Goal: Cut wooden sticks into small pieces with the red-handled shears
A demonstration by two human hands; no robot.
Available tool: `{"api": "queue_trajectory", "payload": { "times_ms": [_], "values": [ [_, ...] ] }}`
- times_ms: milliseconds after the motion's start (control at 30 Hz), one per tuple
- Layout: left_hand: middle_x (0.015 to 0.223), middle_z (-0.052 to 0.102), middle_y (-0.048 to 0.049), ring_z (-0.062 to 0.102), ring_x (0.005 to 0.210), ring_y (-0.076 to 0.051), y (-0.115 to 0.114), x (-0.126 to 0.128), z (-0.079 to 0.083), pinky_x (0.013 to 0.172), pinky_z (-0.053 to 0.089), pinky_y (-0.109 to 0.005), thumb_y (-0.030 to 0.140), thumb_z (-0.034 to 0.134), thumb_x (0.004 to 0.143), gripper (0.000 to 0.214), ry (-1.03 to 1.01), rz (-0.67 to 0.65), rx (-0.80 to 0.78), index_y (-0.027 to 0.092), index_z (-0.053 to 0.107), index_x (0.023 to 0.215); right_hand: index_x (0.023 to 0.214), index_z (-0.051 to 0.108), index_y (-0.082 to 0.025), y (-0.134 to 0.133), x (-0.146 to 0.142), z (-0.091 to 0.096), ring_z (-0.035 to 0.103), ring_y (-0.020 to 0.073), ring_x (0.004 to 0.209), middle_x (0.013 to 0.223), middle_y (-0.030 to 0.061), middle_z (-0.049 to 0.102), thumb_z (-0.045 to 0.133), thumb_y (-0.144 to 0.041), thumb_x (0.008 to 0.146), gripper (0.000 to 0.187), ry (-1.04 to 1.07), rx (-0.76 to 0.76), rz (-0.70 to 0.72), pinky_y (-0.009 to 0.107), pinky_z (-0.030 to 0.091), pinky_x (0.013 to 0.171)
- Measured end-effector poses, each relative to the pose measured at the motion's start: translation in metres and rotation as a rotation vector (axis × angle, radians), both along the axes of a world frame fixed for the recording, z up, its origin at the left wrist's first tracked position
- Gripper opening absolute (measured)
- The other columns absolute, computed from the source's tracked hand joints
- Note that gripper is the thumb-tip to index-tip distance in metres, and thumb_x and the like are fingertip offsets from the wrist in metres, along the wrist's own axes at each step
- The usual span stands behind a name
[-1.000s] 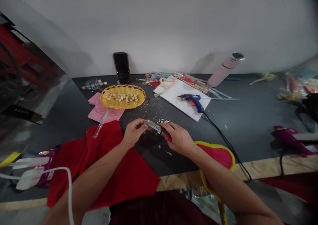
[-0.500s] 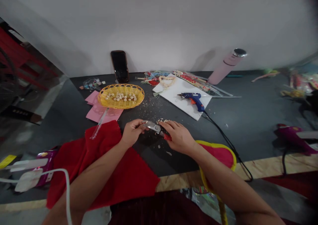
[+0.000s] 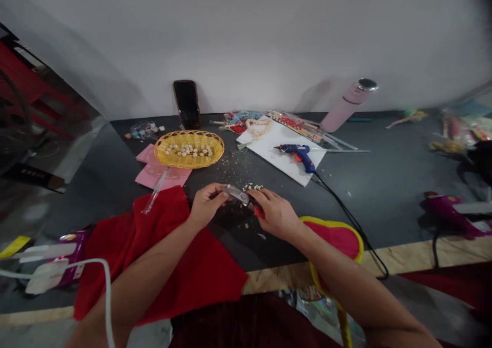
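My right hand (image 3: 275, 214) is wrapped round the red handles of a pair of metal cutters (image 3: 241, 197) over the dark table. My left hand (image 3: 207, 204) pinches something small against the cutter's jaws; I cannot make out what it is. A small heap of pale cut bits (image 3: 252, 187) lies just beyond the jaws. A yellow woven basket (image 3: 189, 148) holding several pale beads stands behind my left hand.
Red felt (image 3: 169, 250) lies under my left forearm, pink paper (image 3: 157, 172) beneath the basket. A blue glue gun (image 3: 300, 153) rests on a white sheet, its cord running to the table's front edge. A phone (image 3: 186, 104) and a pink bottle (image 3: 348, 107) lean at the wall.
Both hands stay together at the cutters with only slight shifts; the view wobbles a little.
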State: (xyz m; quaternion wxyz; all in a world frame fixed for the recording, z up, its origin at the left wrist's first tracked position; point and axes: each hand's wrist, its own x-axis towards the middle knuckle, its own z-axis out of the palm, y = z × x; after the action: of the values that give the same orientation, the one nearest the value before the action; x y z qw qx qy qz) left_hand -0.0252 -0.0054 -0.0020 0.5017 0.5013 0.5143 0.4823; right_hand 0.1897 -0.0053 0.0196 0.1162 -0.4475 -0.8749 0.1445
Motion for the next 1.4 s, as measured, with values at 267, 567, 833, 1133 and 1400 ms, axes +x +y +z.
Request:
{"api": "queue_trajectory", "payload": {
  "times_ms": [267,567,833,1133,1400],
  "values": [
    [0.063,0.067,-0.0005,0.051,0.050,-0.009,0.0030,-0.0029,-0.0009,0.051,0.042,-0.021,0.029,0.066,0.073,0.014,0.045,0.040,0.015,0.015,0.066,0.070,0.133,0.039,-0.021,0.0055,0.0014,0.0007,0.049,0.0248,0.108,0.121,0.0103,0.054,0.051,-0.017,0.075,0.059,-0.044,0.032,0.028,0.038,0.040,0.091],
    [0.063,0.066,-0.0008,0.053,0.051,-0.009,0.0038,-0.0024,-0.0039,0.050,0.041,-0.020,0.028,0.065,0.074,0.013,0.034,0.019,-0.007,0.015,0.066,0.073,0.135,0.037,-0.022,0.0080,0.0043,0.0014,0.049,0.0260,0.108,0.122,0.0099,0.053,0.052,-0.020,0.075,0.062,-0.047,0.019,0.034,0.038,0.038,0.088],
    [0.064,0.066,-0.0015,0.053,0.052,-0.010,0.0043,-0.0029,-0.0066,0.050,0.042,-0.020,0.031,0.065,0.074,0.016,-0.001,-0.010,0.001,0.015,0.065,0.076,0.136,0.036,-0.024,0.0079,0.0038,0.0039,0.048,0.0258,0.107,0.123,0.0087,0.054,0.054,-0.021,0.076,0.063,-0.061,0.028,0.012,0.037,0.037,0.087],
    [0.065,0.067,-0.0019,0.056,0.056,-0.011,0.0035,-0.0020,-0.0037,0.051,0.044,-0.020,0.033,0.064,0.075,0.018,-0.034,-0.037,-0.003,0.015,0.064,0.078,0.136,0.036,-0.022,0.0077,0.0041,0.0042,0.048,0.0261,0.107,0.124,0.0096,0.054,0.053,-0.023,0.078,0.061,-0.041,0.027,0.018,0.038,0.037,0.087],
    [0.066,0.066,-0.0014,0.055,0.055,-0.010,0.0049,-0.0030,-0.0057,0.052,0.045,-0.021,0.030,0.062,0.077,0.015,-0.016,-0.065,0.025,0.015,0.064,0.078,0.136,0.036,-0.023,0.0078,0.0046,0.0032,0.049,0.0256,0.108,0.125,0.0087,0.053,0.055,-0.024,0.078,0.061,-0.035,0.019,0.023,0.037,0.037,0.088]
  ]
}}
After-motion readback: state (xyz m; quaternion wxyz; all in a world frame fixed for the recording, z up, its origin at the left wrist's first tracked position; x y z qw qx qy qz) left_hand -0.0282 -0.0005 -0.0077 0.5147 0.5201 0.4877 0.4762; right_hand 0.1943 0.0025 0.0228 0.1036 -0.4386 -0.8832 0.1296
